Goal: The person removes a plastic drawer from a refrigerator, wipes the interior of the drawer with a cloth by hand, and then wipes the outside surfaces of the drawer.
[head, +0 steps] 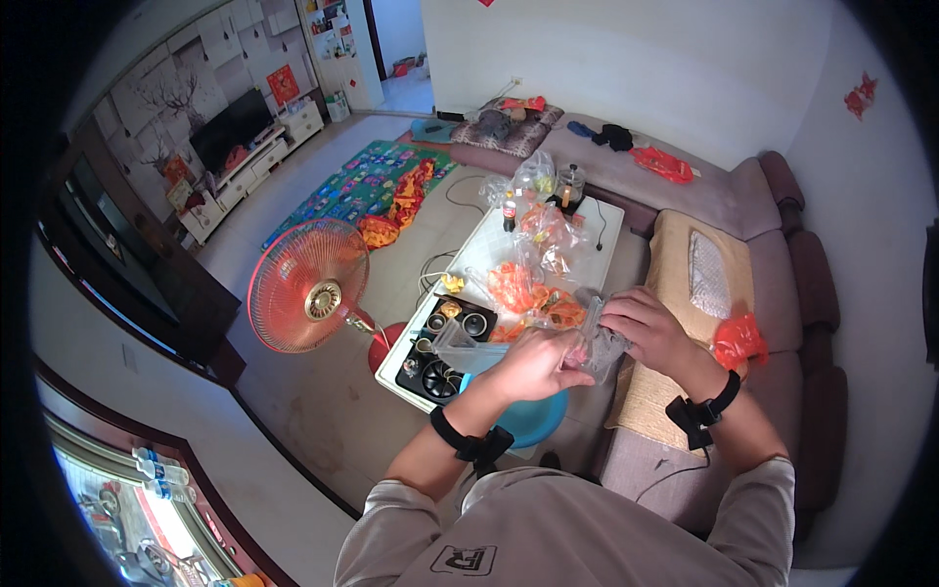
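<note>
Both my hands hold a clear plastic bag (607,352) above the near right side of the white coffee table (469,242). My left hand (546,357) grips its left side, with something pinkish at the fingertips that I cannot make out. My right hand (645,326) pinches the bag's upper right part. Left of my left hand, a clear plastic container (462,346) stands at the table's near end, partly hidden by my forearm. Orange and clear plastic bags (513,286) lie just beyond my hands. Below them is a blue basin (539,420).
A black tea tray (483,336) with cups covers the table's near left part. Farther back stand a cola bottle (509,211) and a glass pot (570,183). A red fan (315,293) is on the left, a sofa (777,293) with a red bag (737,341) on the right.
</note>
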`<state>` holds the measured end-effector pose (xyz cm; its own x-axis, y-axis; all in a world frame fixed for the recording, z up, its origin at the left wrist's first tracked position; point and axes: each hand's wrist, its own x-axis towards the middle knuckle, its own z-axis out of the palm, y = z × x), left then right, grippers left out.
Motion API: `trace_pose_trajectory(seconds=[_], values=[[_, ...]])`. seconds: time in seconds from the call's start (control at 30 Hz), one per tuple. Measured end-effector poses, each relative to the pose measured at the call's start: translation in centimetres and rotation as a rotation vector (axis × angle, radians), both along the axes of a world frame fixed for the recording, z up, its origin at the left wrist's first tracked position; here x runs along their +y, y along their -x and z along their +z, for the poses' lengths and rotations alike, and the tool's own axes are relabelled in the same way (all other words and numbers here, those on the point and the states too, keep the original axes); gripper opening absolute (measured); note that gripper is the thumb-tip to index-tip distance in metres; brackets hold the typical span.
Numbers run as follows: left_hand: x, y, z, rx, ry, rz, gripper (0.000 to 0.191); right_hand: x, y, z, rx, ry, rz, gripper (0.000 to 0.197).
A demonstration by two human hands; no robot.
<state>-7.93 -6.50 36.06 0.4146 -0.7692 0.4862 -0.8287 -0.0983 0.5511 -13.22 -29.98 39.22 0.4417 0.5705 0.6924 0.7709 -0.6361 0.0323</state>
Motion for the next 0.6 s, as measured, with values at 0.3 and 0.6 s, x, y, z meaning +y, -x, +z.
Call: trace_pose_trajectory(seconds=[0.3,0.6], values=[[-0.9,-1.0,-1.6,-0.022,0.037,0.023,0.035,1.8,1.0,-0.6,0.109,-0.076,-0.015,0.032],[-1.3,-1.9,0.1,0.026,0.055,0.142,0.028,2.4,0.9,-1.5,-0.068,0.034,-0.003,0.023]])
